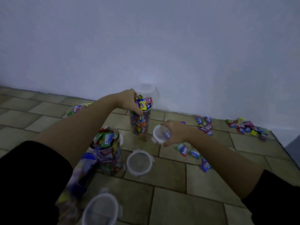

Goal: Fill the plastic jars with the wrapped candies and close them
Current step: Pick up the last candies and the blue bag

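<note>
L hand (pixel 129 101) grips top of tall jar (pixel 141 125), centre, heaped w/ candies. R hand (pixel 174 132) pinches a lid (pixel 158 133) just right of it. Near-left jar (pixel 107 155) full but unlidded; spare lids (pixel 140 161) on floor (pixel 194 184). Loose candies (pixel 204 125) far right still unpacked. Approx halfway, no jar visibly closed.

Tan tiled floor (pixel 178 200). Standing on it: tall jar (pixel 140 125) centre, packed full; wider jar (pixel 108 153) nearer left, also full. Clear lid (pixel 140 162) lies flat just beside the wider jar, second lid (pixel 101 208) at near edge. Loose candies (pixel 186 150) scattered right, candy piles (pixel 246 127) by the wall.
</note>
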